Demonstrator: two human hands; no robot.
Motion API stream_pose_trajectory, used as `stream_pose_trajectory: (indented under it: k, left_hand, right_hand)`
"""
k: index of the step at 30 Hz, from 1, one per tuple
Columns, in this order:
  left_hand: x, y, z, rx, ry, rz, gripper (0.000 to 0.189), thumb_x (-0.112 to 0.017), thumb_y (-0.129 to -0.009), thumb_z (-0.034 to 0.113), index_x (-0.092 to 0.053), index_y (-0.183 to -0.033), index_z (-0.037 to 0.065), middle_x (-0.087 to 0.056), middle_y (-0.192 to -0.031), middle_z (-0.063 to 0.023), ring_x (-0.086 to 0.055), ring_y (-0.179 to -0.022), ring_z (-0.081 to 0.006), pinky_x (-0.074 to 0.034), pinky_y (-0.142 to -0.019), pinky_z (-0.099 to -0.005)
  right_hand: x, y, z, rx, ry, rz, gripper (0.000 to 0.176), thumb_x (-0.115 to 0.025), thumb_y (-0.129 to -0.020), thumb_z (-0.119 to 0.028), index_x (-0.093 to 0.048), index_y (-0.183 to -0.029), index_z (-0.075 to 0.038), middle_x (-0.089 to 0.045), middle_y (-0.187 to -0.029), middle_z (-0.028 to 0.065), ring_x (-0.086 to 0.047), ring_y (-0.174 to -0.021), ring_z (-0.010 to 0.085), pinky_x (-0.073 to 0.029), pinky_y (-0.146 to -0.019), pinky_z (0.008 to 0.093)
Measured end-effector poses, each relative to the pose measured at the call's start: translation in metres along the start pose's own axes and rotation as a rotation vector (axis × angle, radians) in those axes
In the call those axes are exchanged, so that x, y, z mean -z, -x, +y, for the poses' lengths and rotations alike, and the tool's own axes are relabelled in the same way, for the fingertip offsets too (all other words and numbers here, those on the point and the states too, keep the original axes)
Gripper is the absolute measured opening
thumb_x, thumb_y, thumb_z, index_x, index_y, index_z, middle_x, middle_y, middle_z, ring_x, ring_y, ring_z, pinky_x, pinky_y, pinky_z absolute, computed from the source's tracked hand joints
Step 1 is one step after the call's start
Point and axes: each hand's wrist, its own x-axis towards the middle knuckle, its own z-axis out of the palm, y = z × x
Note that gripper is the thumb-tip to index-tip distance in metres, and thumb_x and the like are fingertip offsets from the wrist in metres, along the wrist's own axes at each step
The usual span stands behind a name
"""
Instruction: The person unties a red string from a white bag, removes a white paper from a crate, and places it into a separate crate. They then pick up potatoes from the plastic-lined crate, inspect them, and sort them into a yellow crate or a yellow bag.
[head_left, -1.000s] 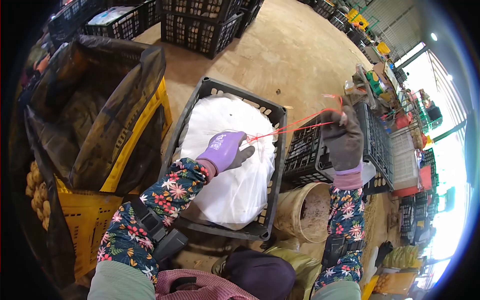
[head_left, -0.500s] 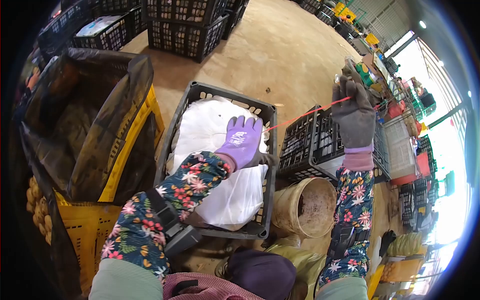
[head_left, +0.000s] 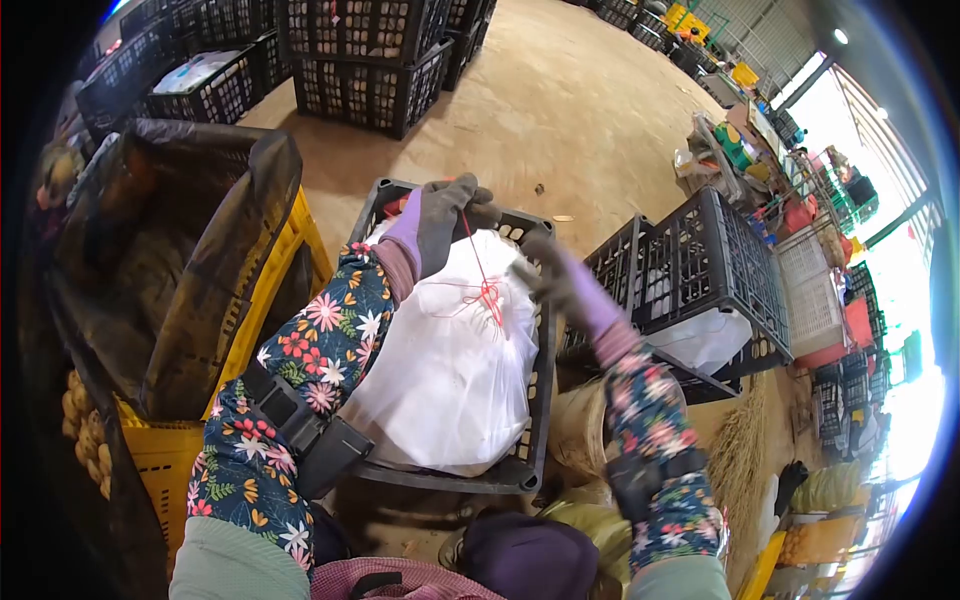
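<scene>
Left of me: yellow crate (head_left: 170, 450) lined with a black sheet (head_left: 190, 260), potatoes (head_left: 85, 440) showing at its outer side. Far end: stacked black crates (head_left: 370, 60) on the dirt floor (head_left: 590, 110). Right: another black crate (head_left: 720, 260), tilted, with a white bag (head_left: 705, 340) inside. Tan bucket (head_left: 583, 430) below it, straw bundle (head_left: 745, 450) beside the bucket.

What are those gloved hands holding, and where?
The left hand pinches the upper end of the thin red string tied on the white plastic bag. The right hand is blurred; its hold cannot be told.
</scene>
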Motion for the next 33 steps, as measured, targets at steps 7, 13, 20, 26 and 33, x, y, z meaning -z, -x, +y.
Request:
stream_pose_trajectory:
  k: [7, 13, 20, 26, 33]
  left_hand:
    - [-0.004, -0.002, 0.020, -0.151, 0.093, -0.057, 0.040, -0.056, -0.094, 0.033, -0.059, -0.106, -0.004, -0.067, -0.097, -0.0132, -0.066, -0.092, -0.0213, -0.051, -0.088, -0.0332]
    - [-0.022, 0.006, 0.027, -0.134, 0.048, -0.149, 0.040, -0.057, -0.093, 0.032, -0.058, -0.107, -0.005, -0.065, -0.100, -0.0139, -0.066, -0.093, -0.0220, -0.051, -0.089, -0.0334]
    - [-0.020, 0.011, 0.024, -0.141, 0.023, -0.114, 0.040, -0.057, -0.094, 0.032, -0.059, -0.105, -0.006, -0.064, -0.103, -0.0134, -0.065, -0.095, -0.0214, -0.051, -0.088, -0.0324]
    - [-0.006, 0.010, 0.021, -0.164, -0.017, -0.022, 0.040, -0.057, -0.094, 0.034, -0.060, -0.105, -0.004, -0.066, -0.097, -0.0113, -0.066, -0.094, -0.0201, -0.051, -0.086, -0.0314]
    - [-0.005, 0.016, 0.008, -0.122, -0.260, -0.246, 0.040, -0.052, -0.096, 0.039, -0.061, -0.105, 0.001, -0.065, -0.094, -0.0078, -0.060, -0.090, -0.0145, -0.047, -0.087, -0.0301]
  right_hand:
    - [-0.052, 0.014, 0.042, 0.037, -0.319, 0.286, 0.043, -0.062, -0.080, -0.005, -0.048, -0.120, 0.004, -0.056, -0.094, 0.0091, -0.058, -0.098, 0.0175, -0.048, -0.069, 0.0258]
    - [-0.064, 0.038, 0.034, -0.015, 0.270, -0.011, 0.074, -0.071, -0.081, -0.038, -0.041, -0.133, 0.004, -0.064, -0.090, 0.0107, -0.059, -0.078, 0.0170, -0.049, -0.068, 0.0323]
    - [-0.015, 0.033, 0.023, 0.006, 0.369, -0.037, 0.017, -0.065, -0.084, -0.018, -0.070, -0.096, -0.007, -0.068, -0.075, 0.0125, -0.062, -0.062, 0.0205, -0.050, -0.062, 0.0334]
    - [0.077, 0.068, -0.046, -0.081, 0.032, -0.014, 0.024, -0.053, -0.086, 0.000, -0.063, -0.106, 0.009, -0.068, -0.093, 0.0137, -0.064, -0.081, 0.0165, -0.052, -0.074, 0.0268]
    - [0.135, 0.052, -0.122, 0.197, 0.310, 0.302, 0.026, -0.055, -0.085, -0.011, -0.065, -0.103, 0.005, -0.070, -0.087, 0.0121, -0.065, -0.081, 0.0167, -0.051, -0.076, 0.0295]
